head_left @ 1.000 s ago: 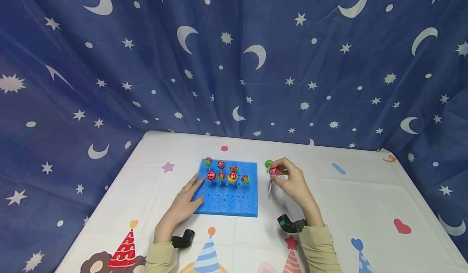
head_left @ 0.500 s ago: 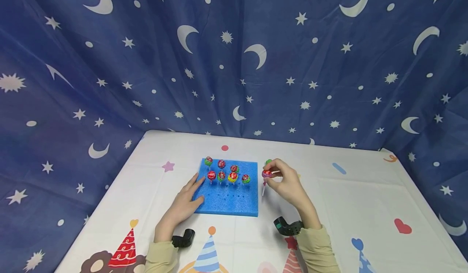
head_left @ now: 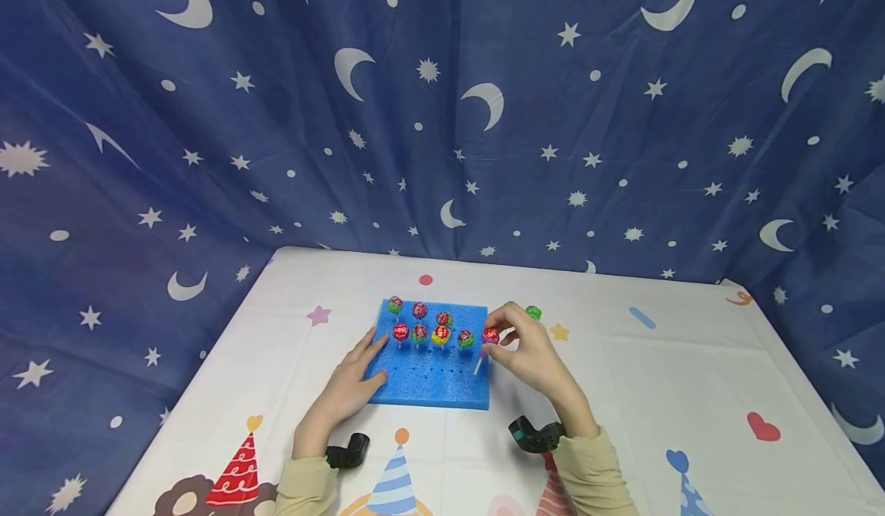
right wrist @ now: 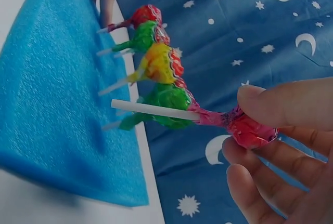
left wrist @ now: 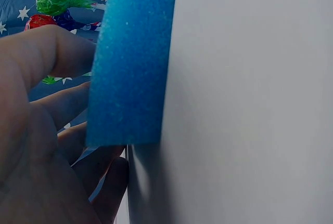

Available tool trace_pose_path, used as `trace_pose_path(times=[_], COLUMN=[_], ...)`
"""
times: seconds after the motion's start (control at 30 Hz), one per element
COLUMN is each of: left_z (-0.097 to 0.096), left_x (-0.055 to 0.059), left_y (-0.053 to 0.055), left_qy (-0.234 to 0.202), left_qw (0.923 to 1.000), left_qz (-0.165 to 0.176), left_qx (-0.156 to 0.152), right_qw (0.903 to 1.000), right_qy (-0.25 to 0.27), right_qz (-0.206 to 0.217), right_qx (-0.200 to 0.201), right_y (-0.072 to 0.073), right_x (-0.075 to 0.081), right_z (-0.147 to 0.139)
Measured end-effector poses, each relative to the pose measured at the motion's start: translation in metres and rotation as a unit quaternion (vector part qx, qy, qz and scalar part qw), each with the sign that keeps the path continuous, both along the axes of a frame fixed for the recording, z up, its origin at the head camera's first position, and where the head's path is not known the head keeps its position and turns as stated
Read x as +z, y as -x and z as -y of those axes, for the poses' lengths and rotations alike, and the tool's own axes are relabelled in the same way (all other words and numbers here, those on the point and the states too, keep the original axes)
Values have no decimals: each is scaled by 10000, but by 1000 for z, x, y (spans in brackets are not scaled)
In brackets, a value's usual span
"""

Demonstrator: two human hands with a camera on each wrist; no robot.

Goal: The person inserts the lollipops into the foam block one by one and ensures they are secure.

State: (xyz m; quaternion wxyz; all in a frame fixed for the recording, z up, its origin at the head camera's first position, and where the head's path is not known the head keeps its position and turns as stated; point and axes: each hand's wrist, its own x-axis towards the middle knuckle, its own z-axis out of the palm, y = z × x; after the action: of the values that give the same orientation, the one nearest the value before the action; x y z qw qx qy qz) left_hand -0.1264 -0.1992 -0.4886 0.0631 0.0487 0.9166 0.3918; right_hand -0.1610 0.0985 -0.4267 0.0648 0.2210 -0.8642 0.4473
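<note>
A blue foam board [head_left: 432, 391] lies on the table, with several wrapped lollipops standing in it in two rows. The front row includes a red lollipop [head_left: 401, 332], a yellow one [head_left: 441, 335] and a green one [head_left: 465, 339]. My left hand [head_left: 349, 382] rests against the board's left edge, fingers extended and thumb on the top. Over the board's right side, my right hand [head_left: 535, 355] pinches a pink-and-red lollipop [right wrist: 253, 130] by its wrapped head. Its bare white stick slants downward in the head view, with the tip apart from the foam in the right wrist view.
Beyond the right hand a green lollipop [head_left: 534, 312] lies on the white tablecloth [head_left: 664, 378], with another green one partly hidden behind the fingers. Small holes mark the board's front half. A blue star-and-moon curtain [head_left: 442, 117] hangs behind the table.
My right hand has carried the pink-and-red lollipop leftward from the loose lollipops to over the board's right side. The left hand has stayed in place.
</note>
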Motion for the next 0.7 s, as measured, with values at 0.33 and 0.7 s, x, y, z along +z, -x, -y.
trace_pose_path(times=[0.33,0.7], left_z=[-1,-1], left_x=[0,1], left_y=[0,-1], left_qy=[10,20], left_qw=[10000,10000], left_qz=[25,5], left_qx=[22,16], right_qw=[9997,9993], right_qy=[-184,-356], right_qz=[-126,-67], right_qx=[121,108], right_y=[-2,-1], right_x=[-6,-13], right_z=[10,17])
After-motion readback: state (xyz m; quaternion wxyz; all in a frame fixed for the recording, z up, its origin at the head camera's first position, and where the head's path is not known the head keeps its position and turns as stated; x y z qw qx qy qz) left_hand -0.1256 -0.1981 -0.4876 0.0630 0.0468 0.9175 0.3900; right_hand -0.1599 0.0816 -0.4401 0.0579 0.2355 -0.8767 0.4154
